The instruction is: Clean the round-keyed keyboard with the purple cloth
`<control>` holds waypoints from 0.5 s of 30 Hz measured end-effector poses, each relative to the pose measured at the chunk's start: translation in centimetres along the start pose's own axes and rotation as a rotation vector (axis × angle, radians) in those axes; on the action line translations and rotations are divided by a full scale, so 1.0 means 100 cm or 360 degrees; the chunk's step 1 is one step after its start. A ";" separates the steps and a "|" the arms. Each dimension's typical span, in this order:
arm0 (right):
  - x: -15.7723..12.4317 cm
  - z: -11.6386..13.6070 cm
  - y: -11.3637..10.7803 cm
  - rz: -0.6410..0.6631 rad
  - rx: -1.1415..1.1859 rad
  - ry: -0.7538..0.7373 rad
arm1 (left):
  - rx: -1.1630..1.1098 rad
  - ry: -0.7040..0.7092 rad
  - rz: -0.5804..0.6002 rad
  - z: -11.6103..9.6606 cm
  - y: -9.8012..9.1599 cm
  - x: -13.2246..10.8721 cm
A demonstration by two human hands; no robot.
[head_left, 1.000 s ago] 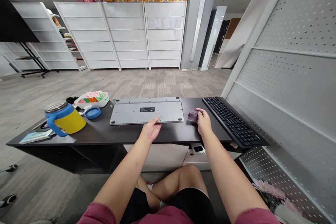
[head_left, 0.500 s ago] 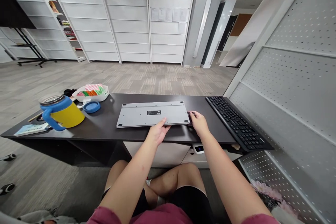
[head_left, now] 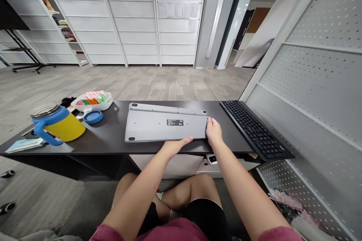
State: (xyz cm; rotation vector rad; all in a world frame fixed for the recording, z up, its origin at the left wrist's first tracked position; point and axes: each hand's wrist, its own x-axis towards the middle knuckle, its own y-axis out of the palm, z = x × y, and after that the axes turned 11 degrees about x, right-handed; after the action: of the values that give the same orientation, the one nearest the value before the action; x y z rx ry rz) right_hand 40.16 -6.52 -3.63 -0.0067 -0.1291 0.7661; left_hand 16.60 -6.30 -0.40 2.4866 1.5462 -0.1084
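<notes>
A grey keyboard (head_left: 149,124) is turned underside up over the dark desk, showing a black label, small screws and dark rubber feet. My left hand (head_left: 175,148) grips its near edge, the thumb on top and the fingers hidden beneath. At its right end, my right hand (head_left: 214,131) is closed around the edge, with the thumb lying along the side. The right-hand fingers are partly hidden behind the keyboard.
A black keyboard (head_left: 254,130) lies along the desk's right side, beside a perforated white panel (head_left: 316,56). To the left stand a yellow and blue mug (head_left: 66,125), a blue lid (head_left: 93,116), a white basket (head_left: 106,101) with colourful packets, and a light-blue booklet (head_left: 25,145).
The grey keyboard has shifted slightly right and tilted. My right hand, earlier pinching something dark and patterned beside its end, now grips that end. The view has turned slightly right.
</notes>
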 end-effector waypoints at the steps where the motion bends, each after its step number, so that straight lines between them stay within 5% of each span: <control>1: 0.000 0.000 0.000 -0.0022 0.0006 -0.0018 | 0.0075 -0.0062 0.0063 -0.003 -0.005 -0.001; 4: 0.002 -0.002 -0.001 -0.0062 -0.0009 -0.0058 | 0.0099 -0.0164 0.0166 -0.014 -0.029 -0.002; 8: 0.003 -0.003 -0.002 -0.0123 -0.0091 -0.0086 | -0.0348 -0.0148 0.0211 -0.023 -0.057 -0.003; 15: 0.003 -0.004 -0.001 -0.0005 -0.0267 -0.0113 | -0.0550 -0.0096 0.0098 -0.013 -0.062 -0.001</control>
State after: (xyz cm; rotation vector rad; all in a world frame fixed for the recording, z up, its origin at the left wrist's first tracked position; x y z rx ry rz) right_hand 40.44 -6.36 -3.99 -0.1389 -0.2607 0.7511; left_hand 10.92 -3.45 -0.02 2.2349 1.3336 0.0863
